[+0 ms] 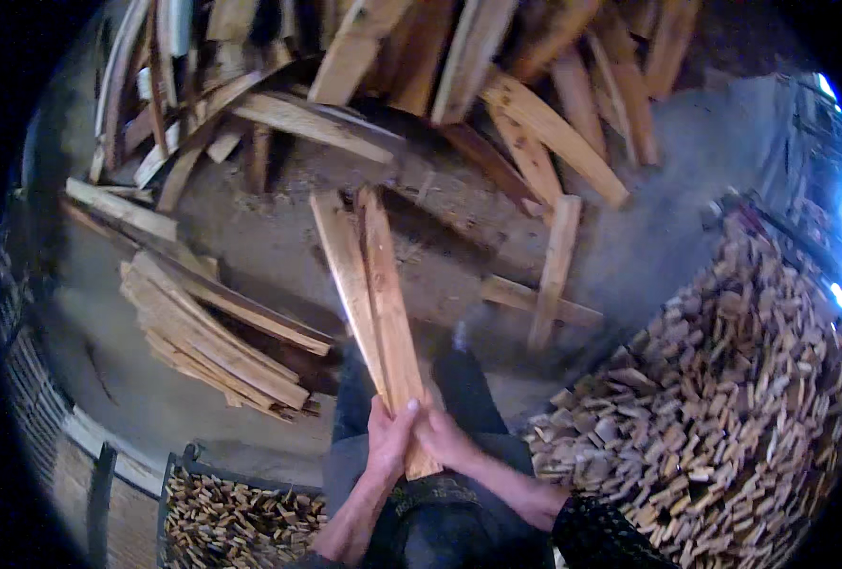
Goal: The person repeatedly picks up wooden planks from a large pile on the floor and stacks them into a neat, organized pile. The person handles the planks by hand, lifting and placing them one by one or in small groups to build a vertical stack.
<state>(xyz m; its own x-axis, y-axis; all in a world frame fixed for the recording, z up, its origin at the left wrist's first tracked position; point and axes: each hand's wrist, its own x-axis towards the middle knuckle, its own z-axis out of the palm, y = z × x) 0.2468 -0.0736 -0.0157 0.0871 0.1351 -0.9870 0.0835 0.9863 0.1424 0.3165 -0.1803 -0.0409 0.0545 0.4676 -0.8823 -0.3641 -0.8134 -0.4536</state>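
Note:
Two long, rough wooden boards [386, 284] point away from my body, lying side by side and spreading slightly apart at their far ends. My left hand [389, 436] is closed round their near end from the left, its thumb on top. From the right, my right hand [443, 438] grips the same end, and the two hands touch. The near tip of the right-hand board shows below my fingers, close to my waist. How the fingers wrap underneath is hidden.
Loose split boards [459, 57] lie heaped on the far floor. At left is a neat stack of boards [212, 332]. Two boards cross [555, 270] at right. A big mound of short wood pieces [715, 408] fills the right; a crate of wood pieces [240, 517] stands near left.

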